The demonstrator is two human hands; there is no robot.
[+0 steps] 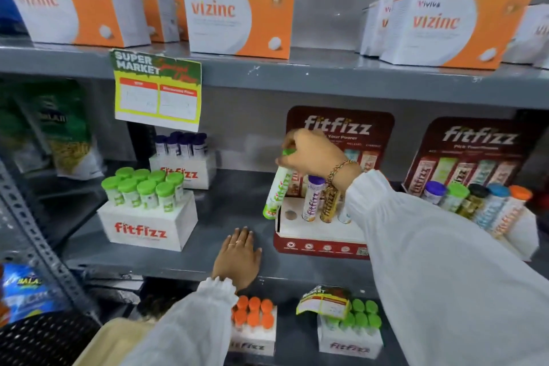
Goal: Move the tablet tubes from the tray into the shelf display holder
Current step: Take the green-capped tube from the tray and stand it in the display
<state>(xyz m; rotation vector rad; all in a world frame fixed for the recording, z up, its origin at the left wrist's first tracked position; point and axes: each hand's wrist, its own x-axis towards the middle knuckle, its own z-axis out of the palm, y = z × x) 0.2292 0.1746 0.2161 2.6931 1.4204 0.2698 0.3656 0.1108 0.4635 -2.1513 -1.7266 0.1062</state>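
My right hand (pixel 312 154) grips the green cap of a white-and-green tablet tube (pixel 277 190), held tilted just left of the maroon fitfizz display holder (pixel 319 242). The tube's bottom end hangs near the holder's empty leftmost hole (pixel 291 214). A purple-capped tube (pixel 312 197) and a gold tube (pixel 329 205) stand in the holder. The white fitfizz tray (pixel 148 229) to the left carries several green-capped tubes (pixel 145 187). My left hand (pixel 237 255) lies flat, palm down, on the shelf (pixel 166 261) between tray and holder, holding nothing.
A second display holder with several coloured tubes (pixel 478 205) stands at right. Behind the tray is a box of purple-capped tubes (pixel 184 157). Orange-capped (pixel 254 324) and green-capped (pixel 353 327) trays sit on the lower shelf. Vizinc boxes (pixel 240 15) fill the top shelf; a price tag (pixel 157 89) hangs down.
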